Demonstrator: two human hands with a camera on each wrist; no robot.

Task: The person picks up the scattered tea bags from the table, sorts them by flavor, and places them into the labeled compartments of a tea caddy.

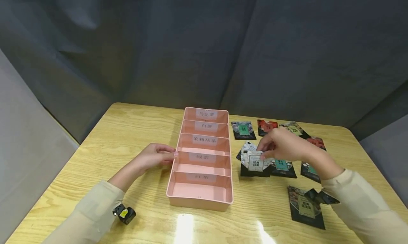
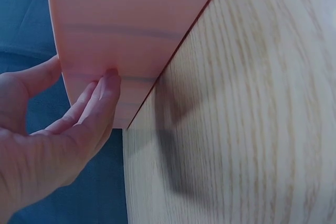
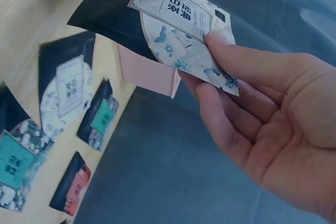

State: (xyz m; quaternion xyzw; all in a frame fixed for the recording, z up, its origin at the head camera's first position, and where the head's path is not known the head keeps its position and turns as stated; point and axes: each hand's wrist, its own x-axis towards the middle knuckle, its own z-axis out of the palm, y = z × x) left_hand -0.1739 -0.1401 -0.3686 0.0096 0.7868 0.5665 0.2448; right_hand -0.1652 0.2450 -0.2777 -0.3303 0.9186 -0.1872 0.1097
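A pink divided box (image 1: 200, 203) has several labelled compartments in one row. My left hand (image 1: 156, 155) holds its left side wall, the thumb at the rim and the fingers (image 2: 107, 90) against the outside. To the box's right, my right hand (image 1: 283, 145) pinches a black and white tea sachet (image 3: 163, 22) between thumb and fingers by its pale, flower-printed end. The sachet is raised off the table, its label facing the right wrist camera. Another white-patterned sachet (image 3: 68, 85) lies below it, partly covered in the head view.
Sachets with green labels (image 1: 243, 130), red labels (image 1: 267, 126) and a yellow label (image 1: 294, 129) lie on the right of the wooden table (image 1: 127, 130). A dark sachet with an olive label (image 1: 306, 206) lies nearer, by the right sleeve. A dark curtain (image 1: 178, 52) hangs behind.
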